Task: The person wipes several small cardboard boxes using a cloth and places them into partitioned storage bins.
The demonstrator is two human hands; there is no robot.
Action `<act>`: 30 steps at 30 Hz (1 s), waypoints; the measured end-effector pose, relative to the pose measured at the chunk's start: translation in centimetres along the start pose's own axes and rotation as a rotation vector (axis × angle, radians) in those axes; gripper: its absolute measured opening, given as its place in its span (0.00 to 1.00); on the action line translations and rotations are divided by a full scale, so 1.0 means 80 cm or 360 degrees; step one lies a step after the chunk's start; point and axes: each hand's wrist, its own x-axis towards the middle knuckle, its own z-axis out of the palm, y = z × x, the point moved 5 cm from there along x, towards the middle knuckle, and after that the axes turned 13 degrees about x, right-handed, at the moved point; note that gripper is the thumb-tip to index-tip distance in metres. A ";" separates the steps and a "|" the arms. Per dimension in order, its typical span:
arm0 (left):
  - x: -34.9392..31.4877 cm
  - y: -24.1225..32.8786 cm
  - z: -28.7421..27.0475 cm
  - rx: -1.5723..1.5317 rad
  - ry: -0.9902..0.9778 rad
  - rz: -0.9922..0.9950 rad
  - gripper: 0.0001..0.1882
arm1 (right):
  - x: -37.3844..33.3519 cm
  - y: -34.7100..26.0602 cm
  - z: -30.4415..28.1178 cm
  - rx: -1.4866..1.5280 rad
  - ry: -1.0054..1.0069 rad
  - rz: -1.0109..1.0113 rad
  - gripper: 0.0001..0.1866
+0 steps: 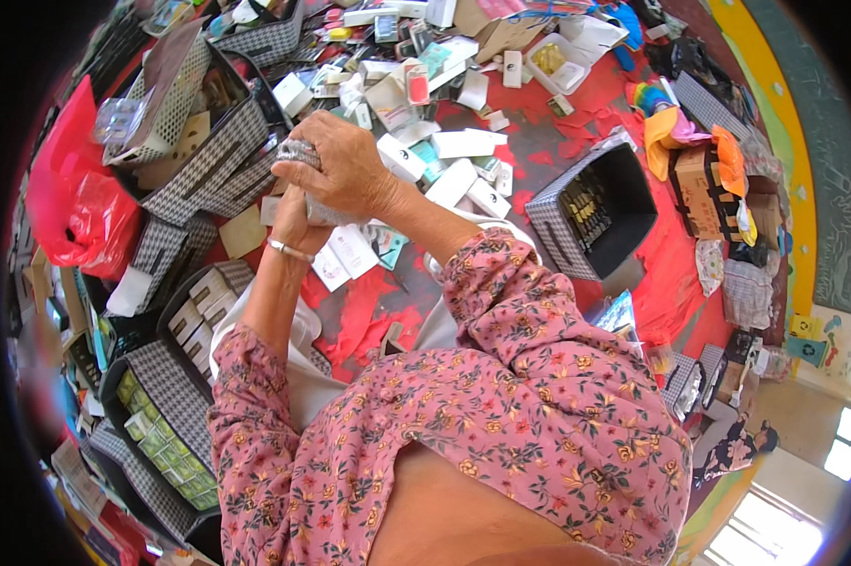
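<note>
Both my hands are joined over the middle of a red surface. My right hand lies on top, fingers curled around a crinkly clear plastic packet. Under it my left hand, with a thin bangle on the wrist, holds the same packet from below; most of that hand is hidden. The lower end of the packet shows between the two hands. Both arms wear pink flowered sleeves. Small white boxes lie scattered just beyond the hands.
Chequered baskets are stacked to the left, next to a red plastic bag. A chequered bin with a dark inside stands to the right. Lower left bins hold white boxes and green boxes. Cardboard boxes and cloths crowd the far right.
</note>
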 end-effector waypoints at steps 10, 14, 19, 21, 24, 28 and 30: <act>-0.010 0.012 0.004 -0.0482 -0.0251 -0.0209 0.27 | 0.004 0.119 -0.140 -0.0360 0.0769 0.0616 0.13; -0.004 0.016 -0.010 -0.0523 -0.0063 -0.0073 0.26 | 0.016 0.070 -0.113 0.0207 0.0979 0.0470 0.17; -0.004 0.019 -0.024 0.0094 0.0203 0.0285 0.19 | 0.008 -0.022 0.032 0.0050 -0.0396 0.0050 0.12; -0.018 0.027 -0.010 0.0105 0.0260 0.0124 0.22 | 0.008 -0.002 0.019 0.0001 -0.0208 0.0122 0.12; -0.020 0.029 -0.003 0.0250 0.0182 -0.0009 0.27 | 0.018 0.071 -0.048 -0.0513 0.0337 0.0398 0.14; -0.015 0.030 -0.015 0.0064 0.0515 -0.0044 0.26 | 0.009 0.113 -0.082 0.0316 0.0734 0.0713 0.17; -0.012 0.030 -0.009 0.0067 0.0310 -0.0017 0.26 | 0.002 0.102 -0.059 0.0581 0.0729 0.0870 0.18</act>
